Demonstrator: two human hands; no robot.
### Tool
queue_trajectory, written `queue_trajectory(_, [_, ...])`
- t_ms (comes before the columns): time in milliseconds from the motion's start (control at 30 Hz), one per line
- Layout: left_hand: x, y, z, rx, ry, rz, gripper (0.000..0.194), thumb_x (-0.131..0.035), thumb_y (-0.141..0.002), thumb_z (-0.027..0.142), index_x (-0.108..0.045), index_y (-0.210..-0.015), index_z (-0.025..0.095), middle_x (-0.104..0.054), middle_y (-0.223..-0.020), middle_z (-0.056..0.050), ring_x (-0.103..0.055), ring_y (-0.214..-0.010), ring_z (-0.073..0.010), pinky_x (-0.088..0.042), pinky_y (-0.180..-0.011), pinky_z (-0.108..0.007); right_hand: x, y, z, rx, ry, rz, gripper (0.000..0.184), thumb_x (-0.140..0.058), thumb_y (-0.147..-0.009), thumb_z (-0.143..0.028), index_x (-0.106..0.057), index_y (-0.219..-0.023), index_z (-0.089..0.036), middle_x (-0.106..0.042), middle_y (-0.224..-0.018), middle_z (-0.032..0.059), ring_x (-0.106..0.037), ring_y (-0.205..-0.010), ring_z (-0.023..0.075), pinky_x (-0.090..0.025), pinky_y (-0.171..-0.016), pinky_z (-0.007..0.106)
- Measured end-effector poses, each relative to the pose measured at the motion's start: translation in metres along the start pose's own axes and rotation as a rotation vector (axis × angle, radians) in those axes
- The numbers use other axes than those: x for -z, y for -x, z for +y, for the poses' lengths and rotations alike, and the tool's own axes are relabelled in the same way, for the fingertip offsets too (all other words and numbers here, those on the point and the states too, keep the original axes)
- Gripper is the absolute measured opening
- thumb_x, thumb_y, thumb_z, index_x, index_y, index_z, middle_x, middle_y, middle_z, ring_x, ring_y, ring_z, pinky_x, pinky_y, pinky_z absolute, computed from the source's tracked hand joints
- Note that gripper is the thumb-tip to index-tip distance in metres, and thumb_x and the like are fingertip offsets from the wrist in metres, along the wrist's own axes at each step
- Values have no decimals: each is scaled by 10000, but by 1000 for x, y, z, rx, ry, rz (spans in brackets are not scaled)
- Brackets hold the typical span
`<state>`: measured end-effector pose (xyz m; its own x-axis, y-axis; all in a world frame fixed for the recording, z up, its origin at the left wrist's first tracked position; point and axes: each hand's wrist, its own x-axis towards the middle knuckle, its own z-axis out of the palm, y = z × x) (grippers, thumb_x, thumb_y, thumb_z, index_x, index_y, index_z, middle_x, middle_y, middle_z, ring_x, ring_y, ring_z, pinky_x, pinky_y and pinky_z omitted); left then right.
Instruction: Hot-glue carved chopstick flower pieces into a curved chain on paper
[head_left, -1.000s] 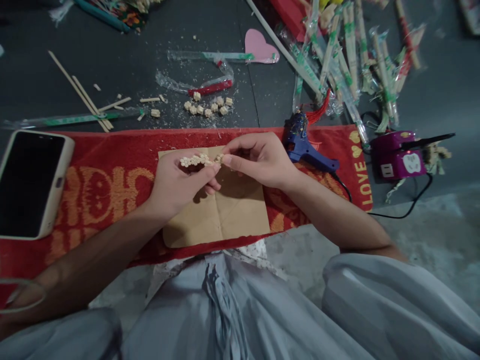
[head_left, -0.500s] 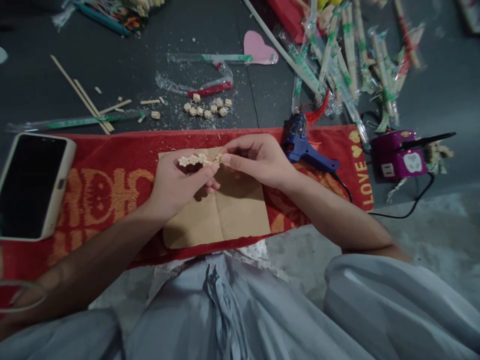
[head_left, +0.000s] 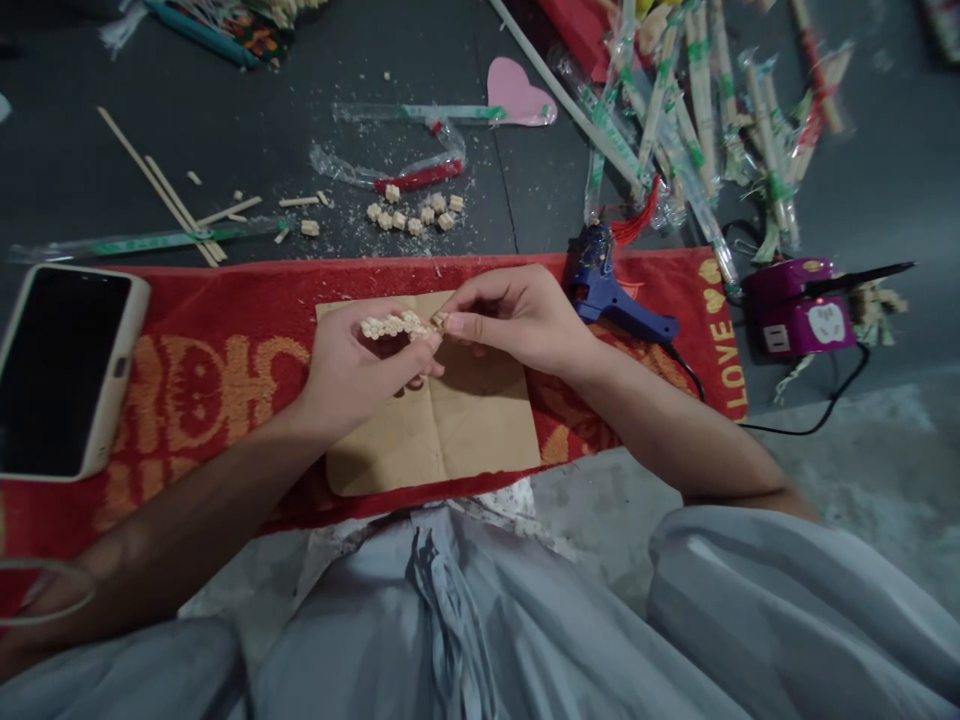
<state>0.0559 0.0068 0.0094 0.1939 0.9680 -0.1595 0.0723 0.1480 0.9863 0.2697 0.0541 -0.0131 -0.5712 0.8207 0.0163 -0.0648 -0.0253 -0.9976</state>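
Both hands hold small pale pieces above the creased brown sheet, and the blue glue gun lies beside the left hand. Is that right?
No: the head view shows the blue glue gun beside the right hand, not the left hand.

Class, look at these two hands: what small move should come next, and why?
Probably the right hand should gently press its small piece against the pale cluster. The piece is pinched right by the cluster's end, and the left hand holds the cluster; whether they already touch is unclear.
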Motion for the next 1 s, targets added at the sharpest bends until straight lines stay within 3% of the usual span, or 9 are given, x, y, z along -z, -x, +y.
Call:
queue_trajectory(333, [1,1,2,66,-3,-24,383,-956,-775,498,-694,-778,218,-690,-602,-22,-801,-638,-237,-580,-529,-250,-1,1,-5,38,24,25,583,-1008,-840,-688,-883,-911,-122,-804,-832,38,-605,-654,85,-538,-588,222])
queue_trajectory(633, [-1,3,6,135,-34,0,423,-957,-792,552,-728,-840,200,-761,-653,-31,-721,-554,-170,-577,-497,-224,-3,2,-4,123,163,151,646,-982,-820,-779,-831,-835,-151,-786,-800,28,-631,-687,100,-551,-677,265])
queue_trajectory(800, [0,1,3,128,-10,2,446,-969,-804,573,-722,-800,201,-747,-628,-26,-702,-529,-161,-546,-461,-207,-3,1,-4,74,103,156,651,-999,-789,-786,-808,-846,-167,-756,-791,8,-612,-672,98,-532,-608,247])
queue_trajectory(1000, [2,-1,-2,157,57,15,431,-1029,-712,537,-778,-841,211,-794,-686,-52,-711,-529,-177,-582,-470,-239,-2,1,-7,-20,-10,102,628,-999,-805,-767,-791,-887,-180,-722,-756,-19,-579,-612,81,-517,-563,235])
